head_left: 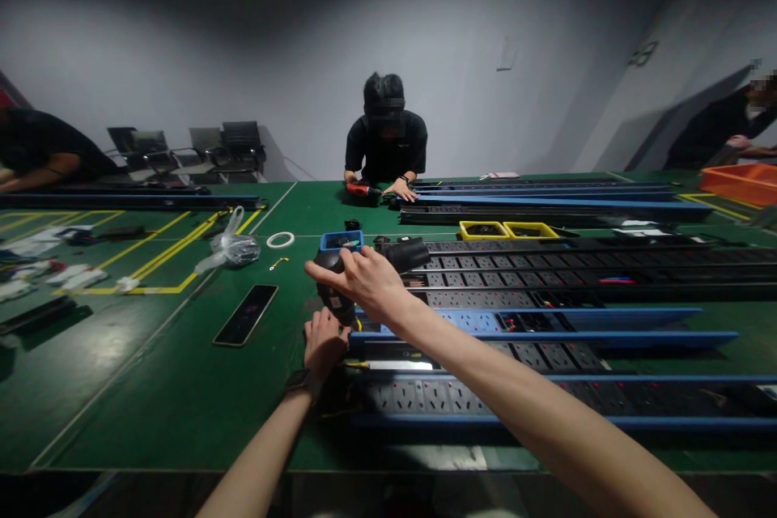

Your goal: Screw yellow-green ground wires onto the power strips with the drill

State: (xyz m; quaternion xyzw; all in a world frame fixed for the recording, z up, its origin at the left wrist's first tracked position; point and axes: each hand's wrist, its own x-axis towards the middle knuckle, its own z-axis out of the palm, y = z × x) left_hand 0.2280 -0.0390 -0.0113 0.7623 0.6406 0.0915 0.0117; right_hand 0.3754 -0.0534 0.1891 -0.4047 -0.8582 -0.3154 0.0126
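Note:
My right hand [373,279] is wrapped around a black cordless drill [331,263], its nose pointing down. Below it, my left hand [324,340] has its fingers curled at the left end of a blue-edged power strip [534,337]. The drill's tip is close to those fingers, and the exact contact is hidden. A bit of yellow wire [358,325] shows beside the left hand. Nearer to me lies another blue-edged power strip [437,396] with a row of black sockets. Just beyond the drill stands a small blue bin [333,240].
Several black socket strips [498,263] and two yellow bins [482,230] lie beyond. Left of my hands are a phone [246,316], a plastic bag [234,247] and a white ring [280,240]. Opposite, a person [385,137] holds a red tool [363,189]. An orange crate [737,182] stands right.

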